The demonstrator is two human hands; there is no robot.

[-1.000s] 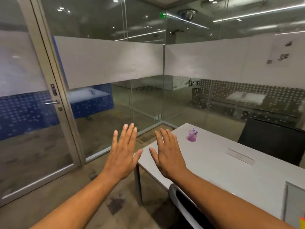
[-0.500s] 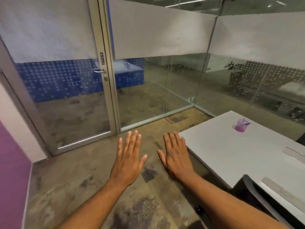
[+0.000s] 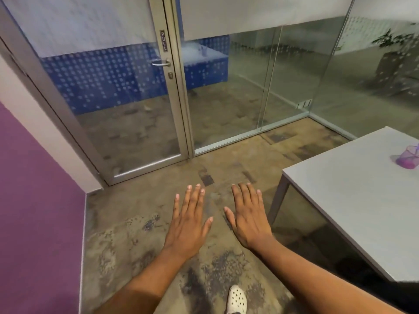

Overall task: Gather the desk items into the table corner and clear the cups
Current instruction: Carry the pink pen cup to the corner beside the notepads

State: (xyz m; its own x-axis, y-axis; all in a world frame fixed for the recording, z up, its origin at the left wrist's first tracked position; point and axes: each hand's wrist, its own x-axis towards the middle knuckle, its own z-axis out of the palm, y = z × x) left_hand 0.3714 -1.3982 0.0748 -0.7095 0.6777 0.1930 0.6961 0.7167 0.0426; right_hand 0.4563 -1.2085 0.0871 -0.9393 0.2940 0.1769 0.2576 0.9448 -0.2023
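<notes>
Left hand [image 3: 189, 225]: held out flat over the floor, palm down, fingers straight and slightly spread, thumb angled out to the right; holding nothing, touching nothing.
Right hand [image 3: 248, 219]: held out flat just beside the left, palm down, fingers straight and close together, thumb angled out to the left; also holding nothing.
Gap between hands: narrow, thumbs pointing toward each other but apart.
Purple cup [image 3: 407, 156]: translucent, standing upright on the table near the right edge of the view, well apart from both hands.
Cup contents: at least one thin stick-like item leaning against the rim and poking above it, purple or blue in tone; too blurred to say whether a pen or a straw; nothing more readable inside.
Table [image 3: 353, 196]: white top, near corner pointing toward the right hand, grey leg under that corner; cup set back from the corner toward the far side.
Floor [image 3: 127, 241]: mottled brown and grey carpet beneath both hands.
Shoe [image 3: 237, 300]: white perforated clog at the bottom edge, below and between the forearms.
Glass door [image 3: 127, 105]: metal frame, curved handle, small plate reading PULL above the handle.
Purple wall [image 3: 38, 211]: filling the left side.
Potted plant [image 3: 394, 55]: behind the glass partition at upper right, blurred.
</notes>
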